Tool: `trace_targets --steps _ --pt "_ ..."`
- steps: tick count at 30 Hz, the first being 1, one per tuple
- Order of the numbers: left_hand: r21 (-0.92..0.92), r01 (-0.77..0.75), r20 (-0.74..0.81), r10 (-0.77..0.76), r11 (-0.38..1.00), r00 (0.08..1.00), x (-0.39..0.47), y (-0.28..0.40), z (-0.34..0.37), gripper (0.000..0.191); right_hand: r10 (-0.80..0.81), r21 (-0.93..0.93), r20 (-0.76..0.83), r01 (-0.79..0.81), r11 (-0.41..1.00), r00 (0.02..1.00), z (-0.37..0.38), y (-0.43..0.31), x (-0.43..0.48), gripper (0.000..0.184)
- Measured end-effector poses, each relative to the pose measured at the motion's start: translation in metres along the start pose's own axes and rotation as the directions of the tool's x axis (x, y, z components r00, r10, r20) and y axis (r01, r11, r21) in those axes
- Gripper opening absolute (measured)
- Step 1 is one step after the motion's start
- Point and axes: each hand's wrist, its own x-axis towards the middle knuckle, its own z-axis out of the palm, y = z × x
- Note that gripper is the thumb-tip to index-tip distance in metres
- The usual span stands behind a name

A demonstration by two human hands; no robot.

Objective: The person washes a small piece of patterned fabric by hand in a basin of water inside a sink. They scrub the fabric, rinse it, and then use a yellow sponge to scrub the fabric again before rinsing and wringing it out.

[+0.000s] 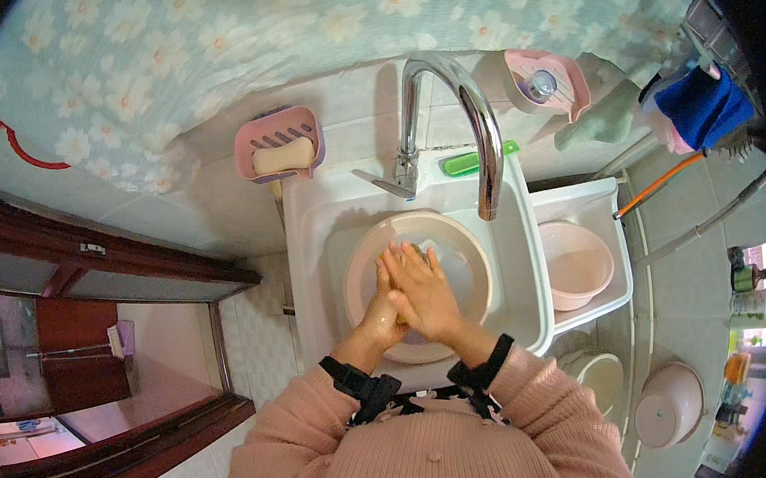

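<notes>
Over a round plastic basin [469, 231] in the white sink [527, 260], my left hand [378, 319] and my right hand [421, 290] are pressed together, palms facing. A yellowish thing shows in small parts between and behind them; its kind and which hand bears it are hard to tell. Water and some whitish suds lie in the basin. The chrome faucet [487, 139] arches over the sink to the right of my hands, its lever [392, 186] at the base. A green comb [479, 159] rests on the sink's back ledge.
A pink soap dish [248, 131] with a pale soap bar [284, 156] is on the wall at back left; another pink dish [572, 79] is at back right. A smaller basin [579, 261] stands right of the sink. Blue cloth [706, 108] hangs at far right, near an orange rod [658, 185].
</notes>
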Motion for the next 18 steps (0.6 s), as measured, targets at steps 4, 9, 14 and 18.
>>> trace_targets --steps 4,9,14,18 --pt "-0.054 0.04 0.064 -0.037 0.998 0.997 -0.006 0.007 0.006 0.071 0.404 0.541 -0.022 -0.329 0.774 0.914 0.001 0.038 -0.001 0.054" --pt "-0.128 -0.054 0.271 0.087 0.99 0.959 -0.007 0.017 0.01 0.07 0.516 0.776 0.627 -0.409 -0.481 0.583 0.003 0.046 -0.018 0.051" --pt "-0.129 0.145 0.211 -0.115 0.981 0.971 -0.012 0.016 0.012 0.064 0.287 0.62 0.638 -0.256 -0.742 0.715 0.005 0.043 -0.004 0.04" --pt "-0.121 0.147 0.311 -0.103 0.982 0.945 -0.01 0.018 0.004 0.061 0.487 0.96 0.279 -0.225 -0.166 0.828 -0.006 0.031 0.005 0.033"
